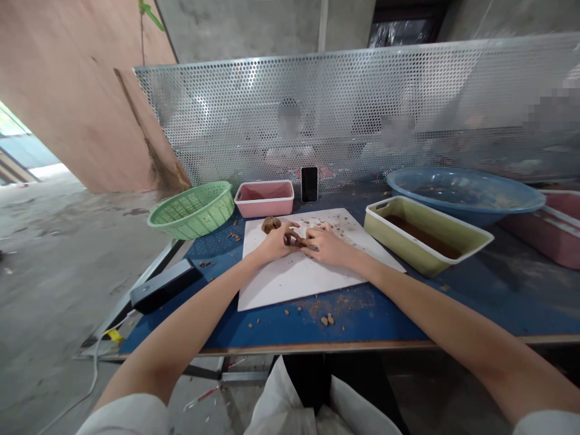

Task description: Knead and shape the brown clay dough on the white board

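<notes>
My left hand (pixel 275 239) and right hand (pixel 325 244) meet, both pinching a brown piece (pixel 298 242) over the white board (pixel 281 281). At ten o'clock from it sits a rounded brown lump (pixel 270 225).

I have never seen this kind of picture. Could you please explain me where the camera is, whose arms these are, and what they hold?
No machine here: these are one person's bare arms, seen by a camera worn on that person's head, looking forward and down. The left hand and right hand meet over a white board on a blue table, fingers around a small brown piece; the exact grip is hidden. A brown lump lies just beyond the left hand. Nearby are a green basket, a phone and an olive tub.
</notes>
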Action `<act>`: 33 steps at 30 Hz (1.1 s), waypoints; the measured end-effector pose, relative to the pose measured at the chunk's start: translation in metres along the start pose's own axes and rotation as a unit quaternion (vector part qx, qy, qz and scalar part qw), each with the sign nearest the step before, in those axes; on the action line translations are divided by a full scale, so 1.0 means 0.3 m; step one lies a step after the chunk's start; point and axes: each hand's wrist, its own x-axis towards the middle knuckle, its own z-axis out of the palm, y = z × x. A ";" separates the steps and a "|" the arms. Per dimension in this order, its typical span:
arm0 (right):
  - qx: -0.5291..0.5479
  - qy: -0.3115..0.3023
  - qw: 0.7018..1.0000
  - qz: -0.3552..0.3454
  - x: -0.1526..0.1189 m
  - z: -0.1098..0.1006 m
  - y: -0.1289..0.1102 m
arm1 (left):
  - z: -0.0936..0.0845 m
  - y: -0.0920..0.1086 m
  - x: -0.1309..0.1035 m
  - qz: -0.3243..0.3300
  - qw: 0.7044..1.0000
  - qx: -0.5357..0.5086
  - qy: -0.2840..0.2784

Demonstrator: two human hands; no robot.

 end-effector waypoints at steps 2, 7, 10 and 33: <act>0.006 -0.019 1.000 0.004 0.008 0.003 -0.001 | 0.001 0.000 0.000 -0.002 1.000 -0.006 -0.003; 0.002 -0.034 0.999 -0.001 0.007 0.002 -0.008 | -0.001 0.003 0.000 -0.004 1.000 -0.012 -0.007; -0.014 -0.015 1.000 -0.014 -0.009 -0.015 -0.008 | -0.003 0.001 0.001 0.003 1.000 -0.015 -0.010; 0.020 -0.033 0.999 0.025 -0.006 -0.046 -0.030 | -0.002 -0.023 0.010 0.007 1.000 -0.025 -0.005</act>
